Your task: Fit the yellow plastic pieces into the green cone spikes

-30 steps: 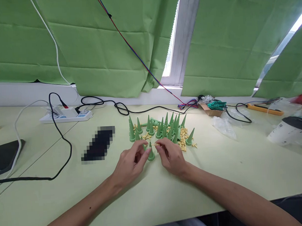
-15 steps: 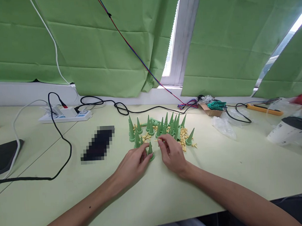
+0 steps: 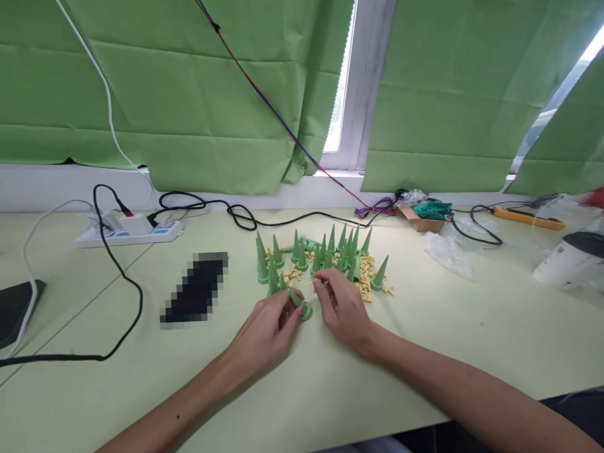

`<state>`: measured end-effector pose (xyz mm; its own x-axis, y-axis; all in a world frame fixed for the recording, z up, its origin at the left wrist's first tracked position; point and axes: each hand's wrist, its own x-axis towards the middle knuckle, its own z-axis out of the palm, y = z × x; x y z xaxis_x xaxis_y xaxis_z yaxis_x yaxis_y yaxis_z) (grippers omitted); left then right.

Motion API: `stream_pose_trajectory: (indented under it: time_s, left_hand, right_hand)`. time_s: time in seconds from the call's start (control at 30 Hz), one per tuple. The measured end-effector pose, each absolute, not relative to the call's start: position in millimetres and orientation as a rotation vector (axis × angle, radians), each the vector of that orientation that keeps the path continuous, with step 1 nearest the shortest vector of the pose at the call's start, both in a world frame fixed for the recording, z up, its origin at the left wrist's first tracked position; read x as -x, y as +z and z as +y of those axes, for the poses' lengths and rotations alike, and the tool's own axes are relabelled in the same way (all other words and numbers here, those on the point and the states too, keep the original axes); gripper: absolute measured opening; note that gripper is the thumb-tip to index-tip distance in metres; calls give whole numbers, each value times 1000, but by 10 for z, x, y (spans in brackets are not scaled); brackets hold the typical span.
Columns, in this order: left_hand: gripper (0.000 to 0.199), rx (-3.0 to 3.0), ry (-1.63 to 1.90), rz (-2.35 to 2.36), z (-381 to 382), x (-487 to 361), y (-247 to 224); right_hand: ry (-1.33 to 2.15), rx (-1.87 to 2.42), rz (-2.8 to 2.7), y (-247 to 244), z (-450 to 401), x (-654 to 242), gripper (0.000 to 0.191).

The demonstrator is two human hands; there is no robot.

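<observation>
My left hand (image 3: pixel 271 325) is closed on a green cone (image 3: pixel 304 310) with a round base. The cone leans to the left, its base turned toward the right. Just right of it, my right hand (image 3: pixel 344 308) pinches a small tan peg (image 3: pixel 312 282) between thumb and fingertips; most of the peg is covered. Beyond both hands several green cones (image 3: pixel 261 262) stand upright on round bases. Small tan pegs (image 3: pixel 367 280) lie loose in a pile among the cones and to their right. One more cone (image 3: pixel 381 276) tilts at the right end of the group.
A dark pixelated patch (image 3: pixel 197 288) lies left of the cones. A power strip (image 3: pixel 132 230) and black cable (image 3: pixel 282 224) run along the back. At the right are a cardboard box (image 3: pixel 422 221), clear plastic bags (image 3: pixel 448 253), a yellow-orange tool (image 3: pixel 529 220) and a white cup (image 3: pixel 574 265).
The cone in my left hand has tipped from upright to leaning left, its base swinging out to the right. My right hand has hardly moved and still pinches the peg.
</observation>
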<state>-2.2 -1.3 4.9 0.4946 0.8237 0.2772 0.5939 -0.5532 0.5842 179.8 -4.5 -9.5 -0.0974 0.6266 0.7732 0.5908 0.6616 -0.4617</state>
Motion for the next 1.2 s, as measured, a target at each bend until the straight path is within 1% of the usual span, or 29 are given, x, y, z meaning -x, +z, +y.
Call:
stream_pose_trajectory:
  time_s: [0.27,0.37,0.53,0.73,0.87,1.2]
  left_hand:
    - [18,-2340,759,1150,-32,32,64]
    - [18,-2342,728,1143,-31,25,67]
    - [20,-2346,689,1134,-26,8,75]
    - [22,-2356,622,1163,-43,23,75]
    - [24,-2377,590,1154,-55,19,87]
    - [25,-2377,542,1159,-41,8,111]
  right_hand:
    - [48,1073,-1831,-115,-26,-1811,16]
    - [47,1207,-1921,-122,-20,-1823,16]
    - [52,1493,-2104,-92,-32,-1832,9]
    - [11,1701,-2252,-24,-41,-1819,12]
    - [13,1759,-2272,4,-40,-1814,10]
    - [-35,1893,-2306,22,-14,-1813,13]
